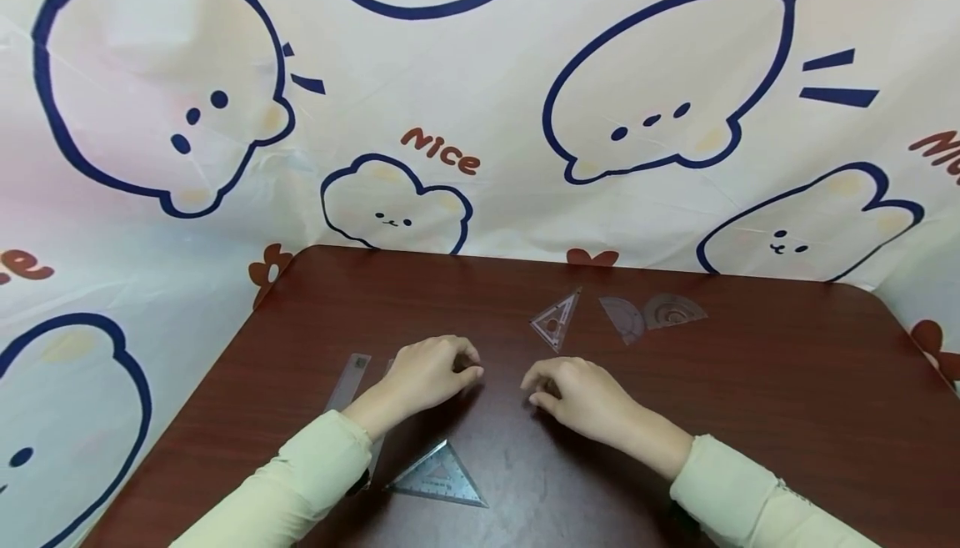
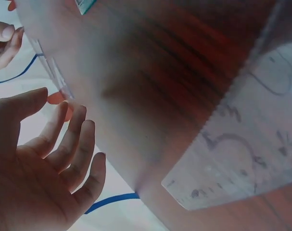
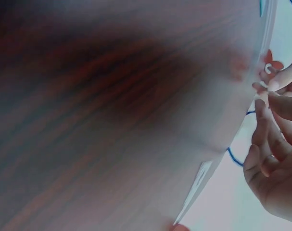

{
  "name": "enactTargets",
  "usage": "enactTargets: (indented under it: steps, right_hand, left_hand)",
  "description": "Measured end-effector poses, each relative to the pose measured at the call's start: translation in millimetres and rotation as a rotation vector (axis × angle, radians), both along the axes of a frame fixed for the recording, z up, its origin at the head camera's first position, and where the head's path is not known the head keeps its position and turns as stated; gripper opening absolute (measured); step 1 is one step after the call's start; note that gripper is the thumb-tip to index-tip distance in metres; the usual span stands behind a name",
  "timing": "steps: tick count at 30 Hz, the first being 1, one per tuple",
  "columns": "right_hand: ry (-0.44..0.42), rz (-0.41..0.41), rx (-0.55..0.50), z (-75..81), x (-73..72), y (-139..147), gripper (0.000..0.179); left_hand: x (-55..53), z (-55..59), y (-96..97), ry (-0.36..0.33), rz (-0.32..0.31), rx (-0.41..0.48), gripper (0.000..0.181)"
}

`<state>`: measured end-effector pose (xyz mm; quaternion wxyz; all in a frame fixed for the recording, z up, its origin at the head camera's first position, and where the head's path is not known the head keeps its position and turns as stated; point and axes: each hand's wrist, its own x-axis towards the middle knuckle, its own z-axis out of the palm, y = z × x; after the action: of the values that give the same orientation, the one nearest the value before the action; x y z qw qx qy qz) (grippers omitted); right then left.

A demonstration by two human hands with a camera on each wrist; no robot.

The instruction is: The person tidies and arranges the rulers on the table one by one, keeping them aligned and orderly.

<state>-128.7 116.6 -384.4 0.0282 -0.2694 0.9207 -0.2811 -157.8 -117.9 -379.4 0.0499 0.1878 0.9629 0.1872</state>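
My left hand is held over the left middle of the table, fingers loosely bent, with nothing in them. In the left wrist view that hand shows an empty palm. My right hand faces it across a gap, also loosely bent and holding nothing. Nearer me, below the left hand, lies a clear triangular set square. A clear ruler lies left of the left wrist. Another clear strip is mostly hidden by the left forearm. Beyond the right hand lies a smaller clear set square.
Two clear protractors, a left one and a right one, lie close together toward the back right of the dark brown table. A white cloth with cartoon prints hangs behind the table's far edge and along its sides.
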Motion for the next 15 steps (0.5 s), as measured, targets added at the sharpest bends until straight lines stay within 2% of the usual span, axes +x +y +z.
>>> enactTargets:
  steps: [8,15]
  right_hand:
    - [0.052,-0.071,-0.005,-2.6,-11.1,18.0,0.011]
    - [0.073,-0.087,0.023,-3.0,-19.7,28.0,0.011]
  left_hand:
    - [-8.4,-1.2,15.5,0.003,0.009,0.020,0.018]
    - [-14.2,-0.8,29.3,0.004,0.002,0.028,0.021]
